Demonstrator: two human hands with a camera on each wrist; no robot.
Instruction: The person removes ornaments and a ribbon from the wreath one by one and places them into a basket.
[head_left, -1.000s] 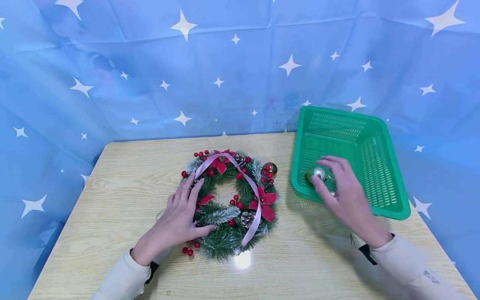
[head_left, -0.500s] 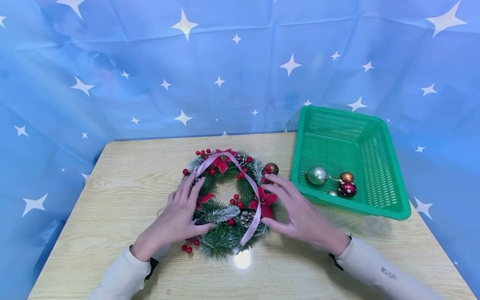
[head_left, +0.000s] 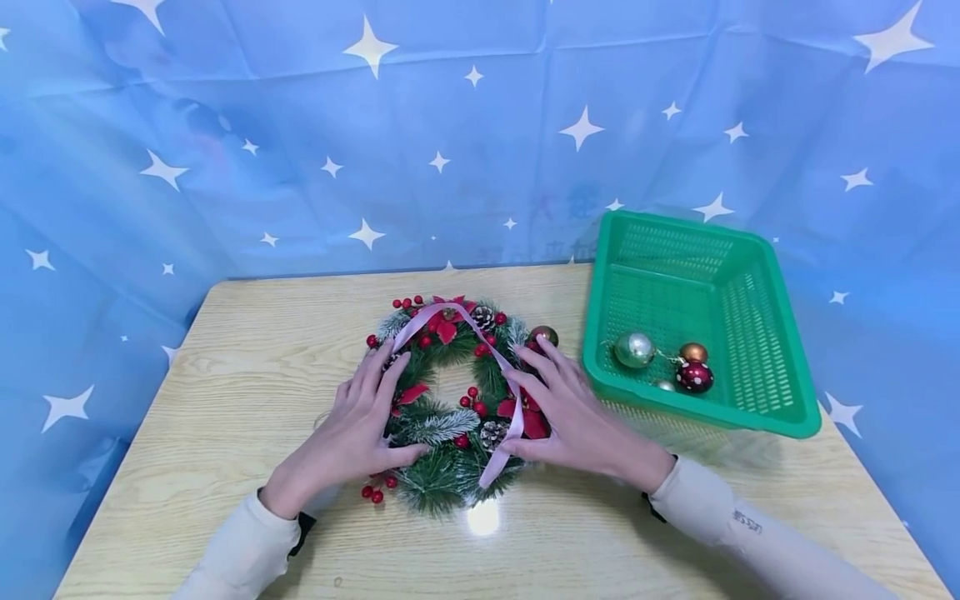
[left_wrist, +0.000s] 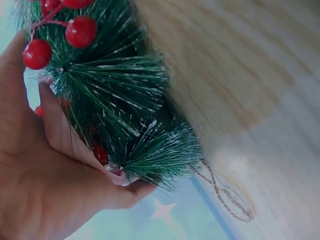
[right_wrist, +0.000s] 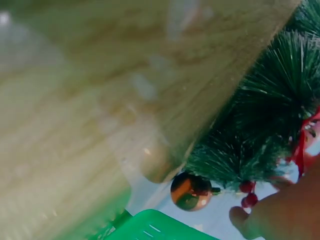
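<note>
A green Christmas wreath [head_left: 431,487] with red berries, pinecones and red poinsettias lies on the table. My left hand [head_left: 356,429] grips its left side, fingers over the greenery and thumb toward the front; the left wrist view shows the hand [left_wrist: 65,175] bent round it. My right hand [head_left: 573,421] holds the right side and partly hides a poinsettia [head_left: 534,422]. A pale pink ribbon [head_left: 420,319] arches across the wreath, passing by the right fingers. Beyond that hand a shiny gold-brown ball ornament [right_wrist: 191,191] sits at the wreath's edge.
To the right stands a green plastic basket [head_left: 783,333]. Inside lie a silver ball [head_left: 634,350], a copper ball [head_left: 693,353], a dotted dark red ball [head_left: 694,377] and a small pale one. A twine loop [left_wrist: 232,202] trails from the wreath. Behind hangs a starry blue cloth [head_left: 465,200].
My right hand has come left out of the basket and onto the wreath's right side, uncovering the balls. The left hand has stayed in place. The ribbon's front end has shifted slightly.
</note>
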